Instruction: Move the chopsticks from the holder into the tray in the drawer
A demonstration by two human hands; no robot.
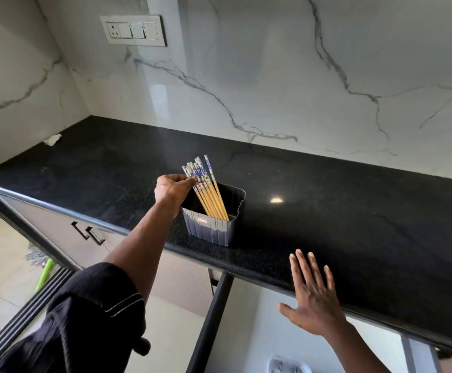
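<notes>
Several wooden chopsticks (211,196) with blue-and-white patterned tops lean to the left in a dark ribbed plastic holder (214,230) near the front edge of the black countertop (354,211). My left hand (172,188) reaches over the holder's left side, its fingertips pinching the patterned tops of the chopsticks. My right hand (312,298) hovers open, fingers spread, over the counter's front edge to the right. Below it the drawer (211,319) stands pulled out, and a white tray (286,367) shows partly at the bottom edge.
A marble-patterned wall with a switch plate (133,30) rises behind the counter. A crumpled white scrap (53,139) lies at the far left corner. Cabinet handles (89,233) and a green object (44,274) on the floor are at lower left.
</notes>
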